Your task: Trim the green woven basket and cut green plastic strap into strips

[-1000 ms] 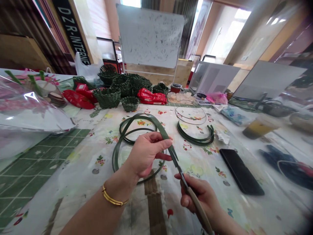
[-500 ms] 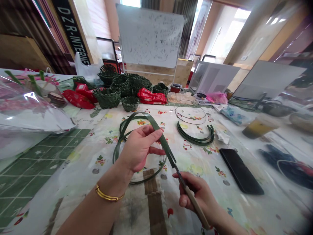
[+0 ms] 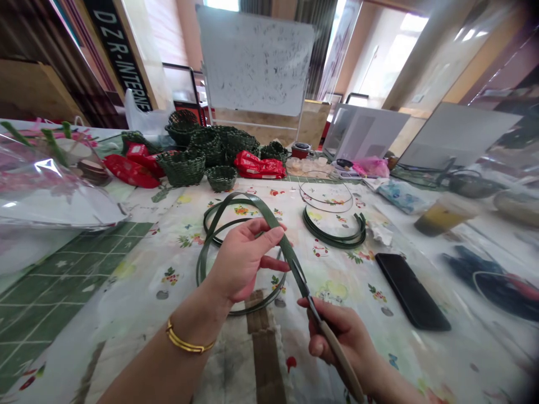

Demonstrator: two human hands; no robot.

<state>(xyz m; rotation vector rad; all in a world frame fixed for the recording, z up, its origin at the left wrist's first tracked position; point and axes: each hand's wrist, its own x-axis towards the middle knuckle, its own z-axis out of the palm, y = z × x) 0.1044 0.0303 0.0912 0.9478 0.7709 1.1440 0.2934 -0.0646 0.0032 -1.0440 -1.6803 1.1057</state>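
Note:
My left hand (image 3: 244, 259) pinches a flat dark green strip (image 3: 236, 203) that loops out over the table and curves back toward me. My right hand (image 3: 343, 339) is closed round the tan handles of a pair of scissors (image 3: 326, 331). The scissor blades meet the near end of the green strip just below my left fingers. A gold bangle sits on my left wrist. The strip's loop lies partly on a floral tablecloth (image 3: 135, 280).
Another coil of green strip (image 3: 334, 233) and a wire ring (image 3: 326, 196) lie further back. A black phone (image 3: 410, 292) rests at the right. Several woven green baskets (image 3: 183, 167) and red packets (image 3: 259, 166) stand behind. Clear wrapped flowers (image 3: 46, 185) fill the left edge.
My left hand slid back along the strip, away from the scissors and slightly upward. The scissors in my right hand stayed at the strip's end. The loop shifted a little on the table.

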